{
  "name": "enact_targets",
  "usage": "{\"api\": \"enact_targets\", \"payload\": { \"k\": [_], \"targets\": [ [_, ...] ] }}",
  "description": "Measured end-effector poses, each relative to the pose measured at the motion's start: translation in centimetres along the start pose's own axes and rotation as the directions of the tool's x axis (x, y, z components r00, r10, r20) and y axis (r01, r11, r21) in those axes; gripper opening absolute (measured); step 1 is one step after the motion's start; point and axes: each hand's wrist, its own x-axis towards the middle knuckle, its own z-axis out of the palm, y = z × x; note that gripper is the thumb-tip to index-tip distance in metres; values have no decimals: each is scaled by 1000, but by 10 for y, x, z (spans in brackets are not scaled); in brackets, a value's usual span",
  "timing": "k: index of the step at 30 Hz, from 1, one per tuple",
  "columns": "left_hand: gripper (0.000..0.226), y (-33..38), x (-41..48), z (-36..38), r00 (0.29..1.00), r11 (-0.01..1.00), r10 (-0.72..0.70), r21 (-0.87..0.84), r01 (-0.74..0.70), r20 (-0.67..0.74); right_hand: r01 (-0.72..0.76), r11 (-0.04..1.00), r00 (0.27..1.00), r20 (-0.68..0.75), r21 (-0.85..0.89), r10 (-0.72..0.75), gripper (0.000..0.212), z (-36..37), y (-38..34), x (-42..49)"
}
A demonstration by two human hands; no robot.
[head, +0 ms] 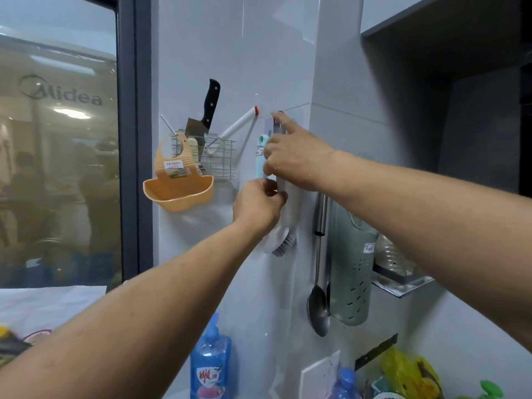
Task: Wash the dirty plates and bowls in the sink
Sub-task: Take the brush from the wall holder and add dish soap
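Grips the white handle of the dish brush (pixel 280 243) with the left hand (pixel 259 204), fingers and thumb curled round it about midway along. Reaches higher with the right hand (pixel 296 161), index finger straight and touching the top of the wall hook (pixel 270 125), other fingers curled over the upper end of the brush handle and against a teal handle (pixel 260 156) just beside it; cannot tell which of the two they actually hold. Has the brush upright against the tile below the hook, grey bristle head at the bottom.

Just right of the brush, shows a steel ladle (pixel 318 309) hanging bowl-down, and beyond it a pale green perforated holder (pixel 351 272). To the left, shows a wire basket (pixel 218 165) fixed to the wall, holding a black-handled cleaver (pixel 207 110) and a white tool with a red tip (pixel 241 120), with an orange silicone pouch (pixel 178 185) hanging at its left side. Lower down, shows a blue soap bottle (pixel 211 361) against the wall and a yellow bag (pixel 408 370) at the lower right.
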Motion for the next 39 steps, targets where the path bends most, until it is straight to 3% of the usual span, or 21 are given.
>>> {"api": "enact_targets", "payload": {
  "k": [4, 9, 14, 19, 21, 24, 27, 29, 31, 35, 39],
  "targets": [
    [10, 14, -2, -15, 999, 998, 44, -45, -44, -4, -3, 1000, 1000, -16, -26, 3, 24, -5, 13, -1],
    [20, 20, -10, -44, 994, 994, 110, -15, -110, -18, -21, 1000, 994, -103, -5, 20, 23, -26, 19, -5],
    [35, 11, -37, -76, 986, 984, 160, 73, -164, 51, -5, 1000, 996, -88, 16, 6, 17, -51, 1, -10],
    [30, -20, -85, -117, 975, 968, 83, 216, -128, 204, -25, 960, 999, -20, 279, 32, 20, -64, -43, -16],
    [19, -32, -100, -131, 976, 960, 27, 267, -86, 217, -83, 902, 996, 45, 424, 70, 25, -67, -63, -20],
    [10, -52, -116, -151, 945, 940, -115, 342, 3, 305, -111, 803, 988, 153, 586, 26, 17, -67, -100, -27],
    [6, -76, -124, -168, 910, 784, -137, 604, -141, 391, -158, 652, 958, 275, 741, -81, 9, -70, -146, -35],
    [9, -91, -134, -178, 895, 655, -132, 715, -245, 427, -218, 468, 931, 326, 857, -162, 16, -76, -178, -42],
    [12, -103, -146, -183, 870, 589, -142, 746, -309, 472, -281, 253, 906, 343, 926, -249, 27, -82, -214, -48],
    [12, -130, -168, -189, 809, 535, -123, 725, -433, 574, -400, -123, 889, 352, 908, -293, 27, -94, -288, -61],
    [15, -157, -185, -194, 756, 540, -138, 689, -484, 640, -482, -361, 876, 437, 798, -205, 29, -102, -345, -74]
  ]
}}
